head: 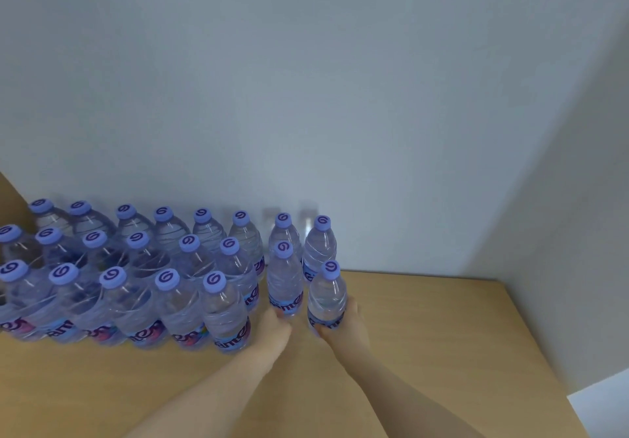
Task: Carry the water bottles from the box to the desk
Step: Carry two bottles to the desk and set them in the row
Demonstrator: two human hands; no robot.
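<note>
A crowd of clear water bottles [136, 267] with purple caps stands in three rows across the left and middle of the wooden desk [442, 335], packed shoulder to shoulder and reaching back to the wall — they close off the whole left side beside the hands. Just right of that block stand two more upright bottles at the back, one [285, 233] behind the left hand's bottle and one [320, 247] behind the right hand's. The desk is light brown and smooth, set into a corner of pale grey-white wall [340, 80]; a brown panel edge [10, 195] shows at the far left, and a patch of light floor [602, 407] past the desk's right corner. The left hand [277, 328] has its fingers curled around the lower body of one bottle [285, 281], at the label. The right hand [340, 321] grips another bottle [327, 298] low down, thumb on the right side and fingers over the label. Both held bottles stand upright, long axis vertical, caps up, side by side and near the desk's middle — their bases are hidden by the hands, so contact with the wood cannot be told.
</note>
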